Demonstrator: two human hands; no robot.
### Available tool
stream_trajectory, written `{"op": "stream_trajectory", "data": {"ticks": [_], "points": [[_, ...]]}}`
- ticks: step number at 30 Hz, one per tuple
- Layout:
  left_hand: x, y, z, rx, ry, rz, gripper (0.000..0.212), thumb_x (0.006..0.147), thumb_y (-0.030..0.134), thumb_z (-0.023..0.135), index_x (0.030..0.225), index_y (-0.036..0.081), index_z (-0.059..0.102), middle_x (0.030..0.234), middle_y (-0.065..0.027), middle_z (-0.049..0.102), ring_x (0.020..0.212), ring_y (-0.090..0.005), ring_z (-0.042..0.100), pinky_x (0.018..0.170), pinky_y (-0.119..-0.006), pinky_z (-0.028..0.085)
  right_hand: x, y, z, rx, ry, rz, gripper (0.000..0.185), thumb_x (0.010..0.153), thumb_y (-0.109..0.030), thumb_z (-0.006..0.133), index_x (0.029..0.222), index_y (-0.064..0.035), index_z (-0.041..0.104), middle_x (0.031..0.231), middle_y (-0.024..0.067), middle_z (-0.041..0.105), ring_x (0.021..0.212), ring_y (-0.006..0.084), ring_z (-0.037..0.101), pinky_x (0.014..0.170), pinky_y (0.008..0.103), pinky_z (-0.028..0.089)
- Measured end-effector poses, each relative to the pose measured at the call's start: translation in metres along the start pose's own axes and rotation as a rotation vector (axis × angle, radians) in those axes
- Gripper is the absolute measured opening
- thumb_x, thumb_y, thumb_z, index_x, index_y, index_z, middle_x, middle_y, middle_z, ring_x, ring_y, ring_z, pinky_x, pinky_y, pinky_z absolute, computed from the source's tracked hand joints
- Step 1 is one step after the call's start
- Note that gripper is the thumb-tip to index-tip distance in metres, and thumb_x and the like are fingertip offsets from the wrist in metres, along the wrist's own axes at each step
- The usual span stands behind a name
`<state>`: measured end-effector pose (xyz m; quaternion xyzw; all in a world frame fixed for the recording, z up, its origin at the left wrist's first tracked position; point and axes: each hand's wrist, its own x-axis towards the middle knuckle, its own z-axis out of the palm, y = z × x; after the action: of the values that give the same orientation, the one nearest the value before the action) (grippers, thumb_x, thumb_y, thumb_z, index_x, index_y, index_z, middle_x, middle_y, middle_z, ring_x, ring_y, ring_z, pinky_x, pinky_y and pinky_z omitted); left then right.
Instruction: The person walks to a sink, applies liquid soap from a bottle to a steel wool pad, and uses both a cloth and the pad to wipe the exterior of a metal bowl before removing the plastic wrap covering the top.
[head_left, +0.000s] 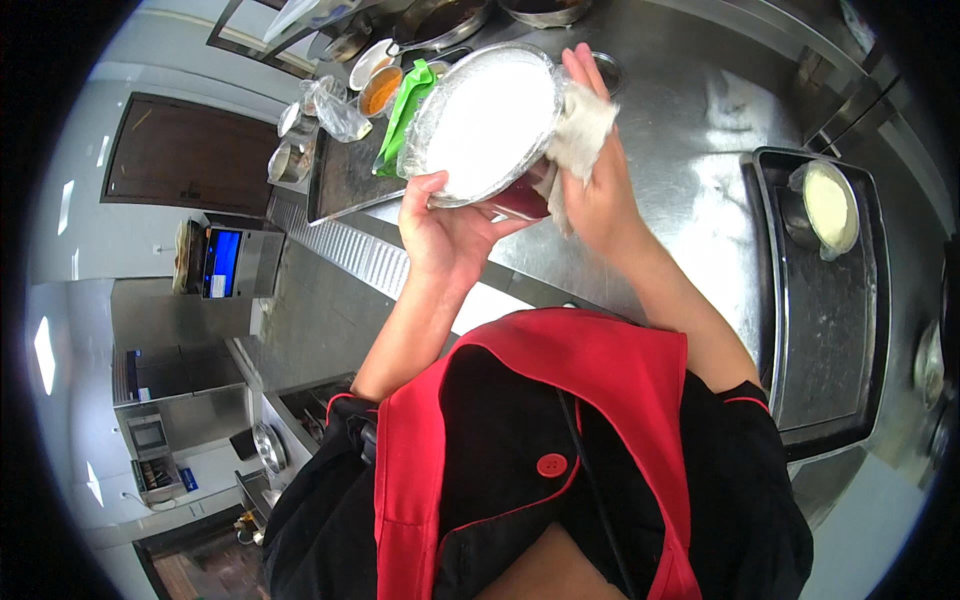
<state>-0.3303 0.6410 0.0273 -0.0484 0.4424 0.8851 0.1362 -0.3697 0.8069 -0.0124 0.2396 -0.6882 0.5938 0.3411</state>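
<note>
My left hand (446, 232) supports a round bowl (523, 198) from below, its thumb over the near rim. White contents (487, 120) fill the bowl, overexposed so their texture cannot be told. Clear plastic film (412, 154) is crumpled around the rim, and the bowl's lower wall looks dark red and shiny. In my right hand (604, 191) is a pale cloth (585, 131), pressed against the bowl's right side with the fingers extended upward. The bowl is held tilted above the near edge of a steel worktop (660, 142).
A green packet (409, 112) lies on a dark tray (345, 176) at left, near a bowl of orange contents (380, 90) and a plastic bag (337, 112). Pans (442, 26) stand behind. At right, a black tray (825, 360) carries a film-lined tin with pale yellow contents (829, 206).
</note>
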Motion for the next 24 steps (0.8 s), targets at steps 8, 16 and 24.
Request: {"op": "stream_trajectory", "data": {"ticks": [8, 16, 24], "points": [[-0.011, 0.004, 0.007, -0.007, 0.054, -0.046, 0.072, 0.076, 0.039, 0.049, 0.136, 0.003, 0.035, 0.134, -0.0211, 0.044, 0.12, -0.0417, 0.047, 0.09, -0.071, 0.037, 0.027, 0.053, -0.013, 0.831, -0.277, 1.277, 0.045, 0.098, -0.034, 0.042, 0.13, -0.0031, 0.05, 0.124, 0.011, 0.057, 0.111, 0.0199, 0.055, 0.096, 0.034, 0.043], [-0.018, 0.012, 0.004, -0.114, 0.025, -0.089, 0.076, 0.074, 0.04, 0.052, 0.139, 0.004, 0.032, 0.138, -0.0196, 0.04, 0.127, -0.043, 0.038, 0.098, -0.071, 0.028, -0.022, 0.076, -0.021, 1.097, 0.181, 1.288, 0.041, 0.103, -0.031, 0.027, 0.14, -0.0193, 0.041, 0.128, 0.0042, 0.053, 0.116, 0.0208, 0.051, 0.098, 0.0366, 0.042], [-0.01, 0.009, 0.001, -0.028, 0.038, -0.017, 0.074, 0.078, 0.04, 0.048, 0.139, 0.004, 0.031, 0.137, -0.0205, 0.041, 0.124, -0.0431, 0.042, 0.096, -0.069, 0.033, 0.004, 0.007, -0.024, 0.315, -0.287, 0.517, 0.048, 0.099, -0.018, 0.028, 0.141, 0.004, 0.028, 0.141, 0.0164, 0.04, 0.128, 0.0249, 0.04, 0.108, 0.0319, 0.028]]}}
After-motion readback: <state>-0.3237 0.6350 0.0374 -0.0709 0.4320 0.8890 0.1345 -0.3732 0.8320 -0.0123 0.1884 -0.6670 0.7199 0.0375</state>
